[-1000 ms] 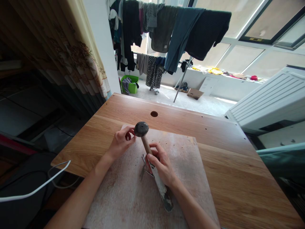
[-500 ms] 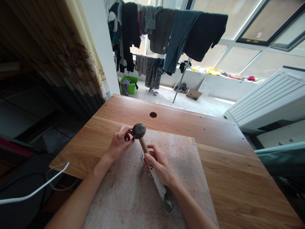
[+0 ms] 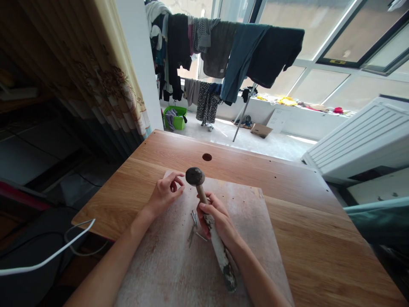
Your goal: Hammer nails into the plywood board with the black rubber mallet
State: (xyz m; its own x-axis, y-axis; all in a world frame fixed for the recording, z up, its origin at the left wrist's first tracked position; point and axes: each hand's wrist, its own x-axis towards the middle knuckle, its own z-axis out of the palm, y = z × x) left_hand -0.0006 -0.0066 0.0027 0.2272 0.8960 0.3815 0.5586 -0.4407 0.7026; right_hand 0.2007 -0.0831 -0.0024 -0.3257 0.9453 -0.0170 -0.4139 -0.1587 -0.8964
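- Hammer (image 3: 216, 241) is over the board (image 3: 159, 264), its head toward the board's far edge and left of that edge's middle, its handle slanting back toward the near side; the right hand (image 3: 220, 219) has its fingers wrapped round the handle, fairly close to the head;
- the left hand (image 3: 166, 190) is by the board's far left corner, thumb and fingers curled; whether anything is pinched between them cannot be told;
- the hammer's head appears just beside the left fingertips, so a blow straying leftward could catch them; loose aim, or a handle twisting in the grip, would be the cause;
- loose nails (image 3: 194, 218) lie just left of the right hand, well inside the board's edges; a brush from that hand, or the jolt of a blow, could scatter them;
- the board lies on the tabletop (image 3: 322, 238) with no clamp in sight; a hit near its far edge could make it slide or jump;
- a white cable (image 3: 47, 257) loops by the tabletop's left corner; a wide sweep of the left forearm (image 3: 118, 247) could snag it.
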